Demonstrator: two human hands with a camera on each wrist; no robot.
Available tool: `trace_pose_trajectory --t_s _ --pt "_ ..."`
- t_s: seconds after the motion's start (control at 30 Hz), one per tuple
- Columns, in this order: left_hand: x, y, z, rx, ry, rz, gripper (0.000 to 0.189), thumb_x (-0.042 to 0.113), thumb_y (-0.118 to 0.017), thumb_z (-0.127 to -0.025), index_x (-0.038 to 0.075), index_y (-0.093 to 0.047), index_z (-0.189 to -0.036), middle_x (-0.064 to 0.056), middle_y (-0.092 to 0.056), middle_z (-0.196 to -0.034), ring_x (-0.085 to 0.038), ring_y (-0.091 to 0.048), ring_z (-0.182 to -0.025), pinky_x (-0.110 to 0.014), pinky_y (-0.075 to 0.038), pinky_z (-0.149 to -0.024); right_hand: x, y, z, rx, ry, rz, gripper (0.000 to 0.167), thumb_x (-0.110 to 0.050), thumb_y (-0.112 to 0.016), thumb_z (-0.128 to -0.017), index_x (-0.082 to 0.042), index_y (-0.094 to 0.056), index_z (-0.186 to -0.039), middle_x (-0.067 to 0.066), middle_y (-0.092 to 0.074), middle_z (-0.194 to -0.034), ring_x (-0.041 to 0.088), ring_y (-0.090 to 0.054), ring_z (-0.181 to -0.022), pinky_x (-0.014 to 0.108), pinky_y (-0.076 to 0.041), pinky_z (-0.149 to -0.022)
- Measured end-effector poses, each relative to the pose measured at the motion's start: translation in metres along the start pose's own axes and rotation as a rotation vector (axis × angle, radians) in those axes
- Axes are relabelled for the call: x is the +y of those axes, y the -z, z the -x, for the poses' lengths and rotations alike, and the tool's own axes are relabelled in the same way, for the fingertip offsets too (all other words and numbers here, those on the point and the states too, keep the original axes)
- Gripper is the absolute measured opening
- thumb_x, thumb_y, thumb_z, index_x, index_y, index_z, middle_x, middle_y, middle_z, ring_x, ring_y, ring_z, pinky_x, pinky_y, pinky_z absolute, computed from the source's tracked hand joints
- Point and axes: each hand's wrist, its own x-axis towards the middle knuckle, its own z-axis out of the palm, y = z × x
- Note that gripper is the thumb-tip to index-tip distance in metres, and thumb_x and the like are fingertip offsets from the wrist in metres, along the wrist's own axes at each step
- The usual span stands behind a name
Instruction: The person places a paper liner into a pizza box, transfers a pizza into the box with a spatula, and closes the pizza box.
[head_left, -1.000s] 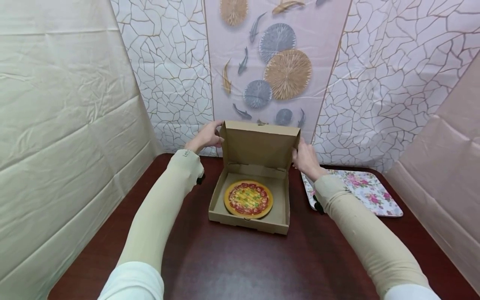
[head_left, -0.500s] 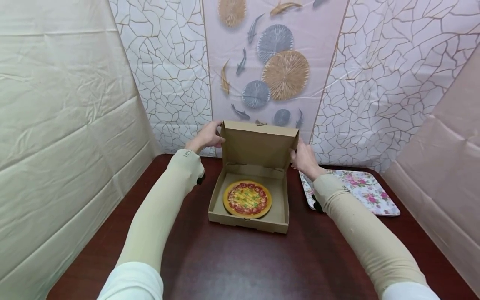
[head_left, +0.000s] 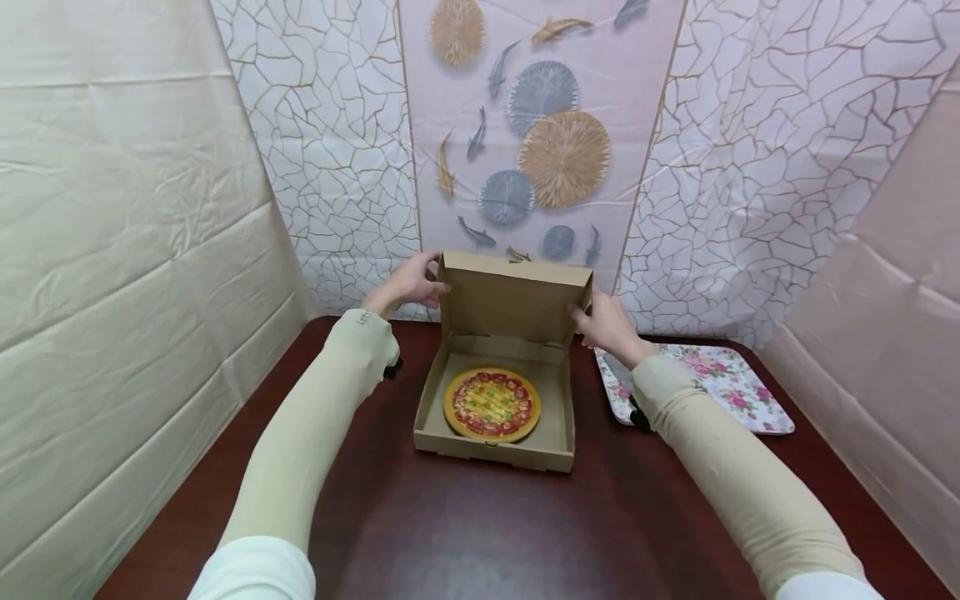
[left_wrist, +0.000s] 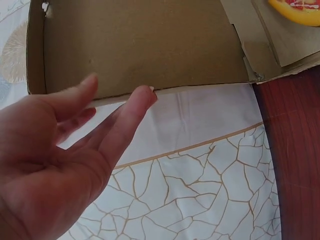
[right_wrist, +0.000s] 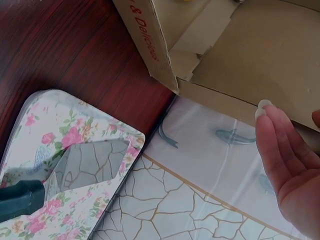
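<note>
An open cardboard pizza box [head_left: 495, 452] stands on the dark table, its lid [head_left: 513, 304] raised nearly upright at the back. Inside lies a whole pizza [head_left: 492, 405] with a yellow crust and red topping. My left hand [head_left: 411, 283] holds the lid's left side edge. In the left wrist view its thumb comes over the inner face, and the fingertips [left_wrist: 140, 97] meet the outer edge. My right hand [head_left: 609, 323] holds the opposite side. The right wrist view shows those fingertips [right_wrist: 263, 106] at the lid's flap, with the thumb mostly out of frame.
Right of the box lies a floral tray [head_left: 738, 387], partly covered by the right wrist in the head view. On it rests a flat metal server [right_wrist: 92, 165] with a dark green handle [right_wrist: 20, 200]. A patterned cloth wall [head_left: 337, 167] rises behind the table.
The head view has tilted slightly upward, so everything sits a little lower in it. The right thumb reaches slightly further over the lid's inner face. Lid and pizza stay much the same.
</note>
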Motion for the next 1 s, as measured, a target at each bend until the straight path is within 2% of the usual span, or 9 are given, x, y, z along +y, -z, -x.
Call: trace_pose_trajectory --t_s 0.17,0.27,0.4,0.5,0.57,0.73,0.9,1.0 --pt "0.002 -0.002 0.002 -0.029 0.006 0.123 0.072 0.015 -0.06 -0.095 0.014 -0.019 -0.154 -0.029 -0.047 -0.135 -0.047 -0.061 -0.108 -0.035 -0.059 -0.075 0.002 0.007 0.001 -0.044 -0.009 -0.024 0.031 -0.018 -0.051 -0.096 0.006 -0.051 -0.115 0.021 -0.069 -0.075 0.02 -0.064 -0.044 0.03 -0.05 -0.043" --pt "0.003 -0.004 0.002 -0.041 0.004 0.128 0.076 0.016 -0.06 -0.095 0.014 -0.013 -0.156 -0.029 -0.046 -0.139 -0.046 -0.061 -0.109 -0.034 -0.059 -0.075 0.003 0.01 0.001 -0.036 -0.002 -0.006 0.026 -0.013 -0.049 -0.094 0.007 -0.054 -0.109 0.022 -0.07 -0.074 0.018 -0.063 -0.042 0.03 -0.049 -0.042" --pt "0.0 -0.006 0.003 -0.032 0.033 0.113 0.079 0.014 -0.06 -0.095 0.013 -0.011 -0.156 -0.028 -0.046 -0.139 -0.044 -0.063 -0.107 -0.032 -0.059 -0.075 0.001 0.008 0.002 -0.054 -0.013 -0.003 0.025 -0.013 -0.049 -0.094 0.007 -0.053 -0.108 0.02 -0.071 -0.075 0.022 -0.065 -0.046 0.03 -0.05 -0.043" --pt "-0.004 -0.006 0.003 -0.03 0.037 0.121 0.079 0.012 -0.061 -0.094 0.012 -0.011 -0.156 -0.029 -0.045 -0.14 -0.044 -0.063 -0.105 -0.033 -0.059 -0.075 0.001 0.007 0.003 -0.078 -0.031 -0.021 0.028 -0.015 -0.051 -0.093 0.006 -0.051 -0.111 0.017 -0.071 -0.072 0.028 -0.067 -0.051 0.031 -0.051 -0.044" --pt "-0.003 -0.005 0.006 -0.048 0.037 0.125 0.08 0.01 -0.061 -0.094 0.011 -0.01 -0.156 -0.03 -0.044 -0.141 -0.045 -0.062 -0.106 -0.033 -0.059 -0.076 0.002 0.007 0.003 -0.095 -0.038 -0.029 0.035 -0.016 -0.051 -0.092 0.007 -0.05 -0.119 0.016 -0.07 -0.068 0.025 -0.066 -0.048 0.031 -0.052 -0.045" --pt "-0.005 0.0 0.008 -0.103 0.027 0.126 0.08 0.009 -0.059 -0.095 0.01 -0.007 -0.156 -0.026 -0.039 -0.147 -0.046 -0.059 -0.111 -0.037 -0.057 -0.083 0.003 0.009 0.002 -0.156 -0.044 -0.108 0.051 -0.012 -0.046 -0.09 0.008 -0.041 -0.136 0.021 -0.072 -0.077 0.019 -0.065 -0.046 0.033 -0.054 -0.048" --pt "-0.006 0.005 0.009 -0.153 0.035 0.139 0.091 0.027 -0.065 -0.093 0.013 -0.002 -0.156 -0.023 -0.026 -0.156 -0.043 -0.057 -0.117 -0.035 -0.057 -0.084 0.002 0.014 0.0 -0.21 -0.06 -0.28 0.043 -0.002 -0.033 -0.091 0.013 -0.045 -0.13 0.032 -0.069 -0.087 0.026 -0.067 -0.05 0.038 -0.056 -0.049" --pt "-0.008 0.008 0.011 -0.187 0.061 0.154 0.097 0.045 -0.065 -0.089 0.017 0.0 -0.156 -0.018 -0.02 -0.159 -0.039 -0.055 -0.122 -0.039 -0.054 -0.092 0.006 0.016 0.0 -0.233 -0.069 -0.359 0.046 0.002 -0.028 -0.092 0.012 -0.041 -0.135 0.037 -0.066 -0.09 0.031 -0.067 -0.052 0.042 -0.056 -0.05"
